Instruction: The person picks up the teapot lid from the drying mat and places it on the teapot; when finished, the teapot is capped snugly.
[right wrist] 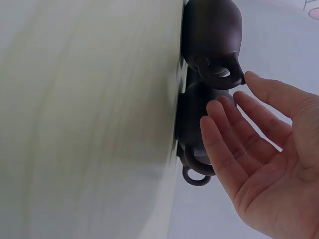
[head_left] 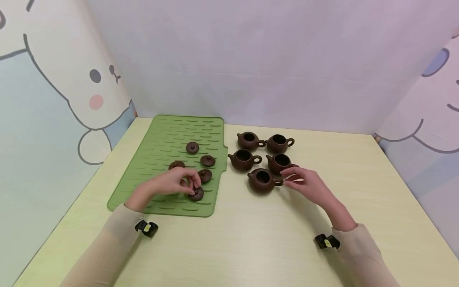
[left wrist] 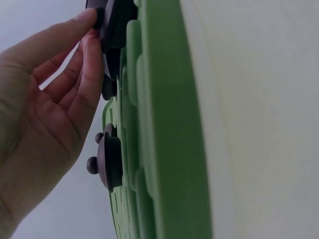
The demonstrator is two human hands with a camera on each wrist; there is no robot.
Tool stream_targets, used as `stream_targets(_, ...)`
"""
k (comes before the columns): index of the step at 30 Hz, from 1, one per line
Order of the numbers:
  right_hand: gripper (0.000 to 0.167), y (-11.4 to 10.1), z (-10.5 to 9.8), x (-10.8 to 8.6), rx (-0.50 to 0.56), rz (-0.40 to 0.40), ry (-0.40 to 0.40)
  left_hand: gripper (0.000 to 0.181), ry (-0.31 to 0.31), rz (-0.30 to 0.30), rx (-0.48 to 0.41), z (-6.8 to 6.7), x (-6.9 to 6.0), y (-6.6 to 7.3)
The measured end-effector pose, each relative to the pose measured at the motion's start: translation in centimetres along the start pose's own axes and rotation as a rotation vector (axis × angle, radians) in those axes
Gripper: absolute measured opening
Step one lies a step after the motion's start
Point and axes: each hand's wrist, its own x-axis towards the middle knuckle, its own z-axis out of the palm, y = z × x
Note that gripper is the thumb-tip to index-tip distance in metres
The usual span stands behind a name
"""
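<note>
While the left hand (head_left: 179, 181) pinches a teapot lid (head_left: 198, 195) by its knob (left wrist: 100, 19), lower left of centre, the loose-fingered right hand (head_left: 307, 185) should gently steady the front teapot (head_left: 259, 185), lower right of centre.

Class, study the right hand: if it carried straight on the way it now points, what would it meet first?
Most likely the handle of the nearest pot. The right hand is right beside it, though whether they touch is unclear.
</note>
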Motion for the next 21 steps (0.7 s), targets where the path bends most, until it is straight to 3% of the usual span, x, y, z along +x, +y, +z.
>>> stream_targets(14, 0.028, 0.51, 0.39, 0.32, 0.023, 0.051, -0.047, 0.015, 0.006, 0.018, 0.02, 0.15, -0.03, -0.08)
stream_targets(21, 0.029, 0.58, 0.44, 0.41, 0.124, 0.129, -0.059, 0.013, 0.018, 0.018, 0.05, 0.32, 0.09, -0.23)
